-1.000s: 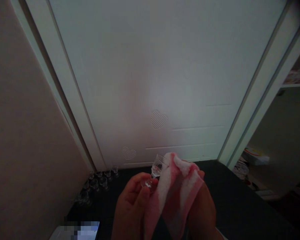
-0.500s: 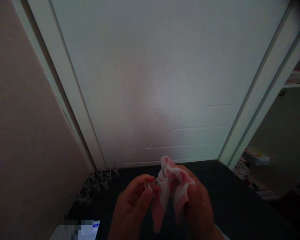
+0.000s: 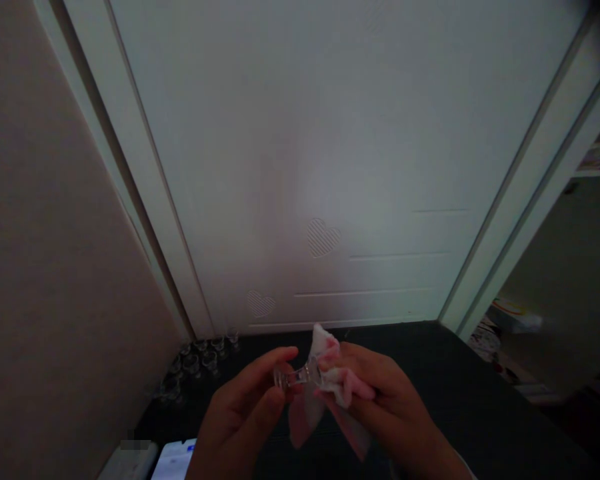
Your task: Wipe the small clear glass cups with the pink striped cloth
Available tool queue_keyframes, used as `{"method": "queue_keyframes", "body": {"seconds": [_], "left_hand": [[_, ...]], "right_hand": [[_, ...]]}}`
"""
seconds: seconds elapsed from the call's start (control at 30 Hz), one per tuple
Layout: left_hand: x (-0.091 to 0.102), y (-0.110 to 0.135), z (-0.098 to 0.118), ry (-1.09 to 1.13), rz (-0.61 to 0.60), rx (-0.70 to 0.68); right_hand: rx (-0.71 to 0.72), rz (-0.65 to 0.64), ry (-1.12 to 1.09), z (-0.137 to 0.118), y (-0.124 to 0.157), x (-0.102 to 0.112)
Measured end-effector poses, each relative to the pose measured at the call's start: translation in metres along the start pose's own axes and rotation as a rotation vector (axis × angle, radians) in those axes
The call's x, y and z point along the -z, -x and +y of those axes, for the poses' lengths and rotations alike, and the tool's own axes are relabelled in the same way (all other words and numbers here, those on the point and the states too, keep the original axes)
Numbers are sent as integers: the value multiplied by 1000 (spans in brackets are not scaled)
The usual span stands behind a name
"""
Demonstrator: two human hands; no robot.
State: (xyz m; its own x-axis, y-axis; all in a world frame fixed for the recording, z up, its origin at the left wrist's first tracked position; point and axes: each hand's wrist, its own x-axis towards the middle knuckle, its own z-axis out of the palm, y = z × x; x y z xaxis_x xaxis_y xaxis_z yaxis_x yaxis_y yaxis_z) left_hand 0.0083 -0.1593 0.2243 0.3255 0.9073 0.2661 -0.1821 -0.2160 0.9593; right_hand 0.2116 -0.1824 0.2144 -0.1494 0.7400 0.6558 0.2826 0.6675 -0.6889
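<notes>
A small clear stemmed glass (image 3: 296, 378) lies sideways between my hands above the dark tabletop. My left hand (image 3: 247, 407) pinches its round foot between thumb and fingers. At the bowl end, my right hand (image 3: 385, 393) is closed on a pink and white cloth (image 3: 347, 387), which is pressed against the glass and partly covers its rim. Loose corners of the cloth stick up above the fingers and hang below them.
Several small clear glasses (image 3: 192, 364) stand at the back left of the dark table (image 3: 460, 393), beside the wall. A lit phone (image 3: 174, 460) and a white object (image 3: 130, 461) lie at the front left. A white panel door (image 3: 300, 167) rises behind the table.
Both hands have shifted slightly, the left one leftward and down. The glass now shows more of its stem, and the cloth has bunched differently around its bowl end.
</notes>
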Motion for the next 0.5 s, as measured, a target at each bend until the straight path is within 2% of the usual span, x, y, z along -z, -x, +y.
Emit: {"method": "queue_keyframes", "body": {"seconds": [0.13, 0.27, 0.5], "left_hand": [[-4, 3, 6, 6, -4, 13], [-12, 6, 8, 22, 148, 1], [-3, 2, 4, -37, 59, -26]], "right_hand": [[18, -11, -20, 0, 1, 1], [25, 6, -32, 0, 0, 2], [40, -33, -41, 3, 0, 1]]}}
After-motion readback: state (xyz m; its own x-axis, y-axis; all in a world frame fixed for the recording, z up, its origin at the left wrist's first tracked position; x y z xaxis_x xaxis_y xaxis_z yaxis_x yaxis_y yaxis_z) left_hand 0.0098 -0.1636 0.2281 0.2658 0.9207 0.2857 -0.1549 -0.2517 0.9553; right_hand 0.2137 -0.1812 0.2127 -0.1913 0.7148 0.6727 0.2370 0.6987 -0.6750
